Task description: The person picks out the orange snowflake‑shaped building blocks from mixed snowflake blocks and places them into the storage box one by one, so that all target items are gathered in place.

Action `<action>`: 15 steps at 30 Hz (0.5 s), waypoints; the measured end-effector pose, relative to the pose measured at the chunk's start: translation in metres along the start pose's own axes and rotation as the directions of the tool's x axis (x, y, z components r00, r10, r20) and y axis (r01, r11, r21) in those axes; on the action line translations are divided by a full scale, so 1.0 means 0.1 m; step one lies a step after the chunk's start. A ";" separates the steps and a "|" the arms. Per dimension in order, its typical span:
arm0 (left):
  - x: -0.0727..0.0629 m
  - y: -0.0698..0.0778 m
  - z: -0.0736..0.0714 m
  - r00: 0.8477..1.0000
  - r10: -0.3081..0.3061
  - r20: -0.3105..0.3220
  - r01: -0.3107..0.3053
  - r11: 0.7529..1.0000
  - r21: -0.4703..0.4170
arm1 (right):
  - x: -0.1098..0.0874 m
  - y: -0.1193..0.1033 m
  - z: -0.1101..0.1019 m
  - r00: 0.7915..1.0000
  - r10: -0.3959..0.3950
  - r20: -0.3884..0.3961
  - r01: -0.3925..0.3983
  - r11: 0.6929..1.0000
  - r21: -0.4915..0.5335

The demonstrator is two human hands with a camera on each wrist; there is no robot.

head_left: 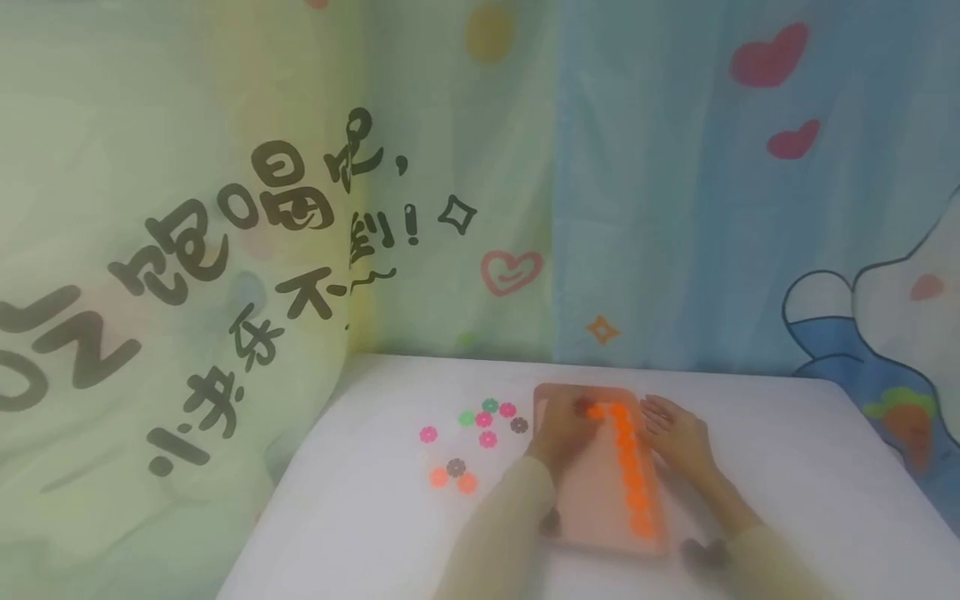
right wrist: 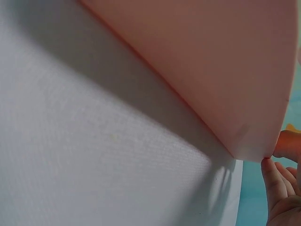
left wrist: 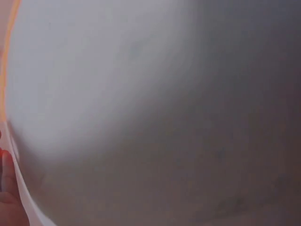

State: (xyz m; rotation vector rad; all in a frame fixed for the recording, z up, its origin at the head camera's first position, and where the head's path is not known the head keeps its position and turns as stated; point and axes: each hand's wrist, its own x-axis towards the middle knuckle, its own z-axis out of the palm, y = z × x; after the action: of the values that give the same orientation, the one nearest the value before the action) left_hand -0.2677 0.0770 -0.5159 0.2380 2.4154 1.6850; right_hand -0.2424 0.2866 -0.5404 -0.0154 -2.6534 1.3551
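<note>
A pink rectangular tray (head_left: 592, 517) lies on the table in the head view. Bright orange flower-shaped pieces (head_left: 628, 458) form a line along its right side. My left hand (head_left: 558, 429) reaches over the tray's far left part, with an orange flower-shaped piece (head_left: 596, 412) at its fingertips. At the left border of the left wrist view, a fingertip (left wrist: 6, 162) shows a red-orange spot against it. My right hand (head_left: 681, 437) is at the tray's far right edge. In the right wrist view, its fingers (right wrist: 275, 181) pinch the tray's rim at a corner.
Left of the tray lie loose flower-shaped pieces: several pink ones (head_left: 488, 439), green ones (head_left: 490, 405), brown ones (head_left: 456, 467) and orange ones (head_left: 467, 482). A printed curtain (head_left: 645, 208) hangs behind the white table (head_left: 360, 517) and along its left side.
</note>
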 end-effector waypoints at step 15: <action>0.47 -0.53 0.27 0.984 0.174 -0.041 -0.168 0.977 0.129 | 0.02 0.06 0.03 1.000 0.000 -0.012 0.000 1.000 -0.015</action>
State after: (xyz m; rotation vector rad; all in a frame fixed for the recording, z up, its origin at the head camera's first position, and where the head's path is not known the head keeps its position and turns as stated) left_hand -0.3082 0.0942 -0.5780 0.4374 2.6103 1.6259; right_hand -0.2452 0.2878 -0.5461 -0.0253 -2.6539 1.3312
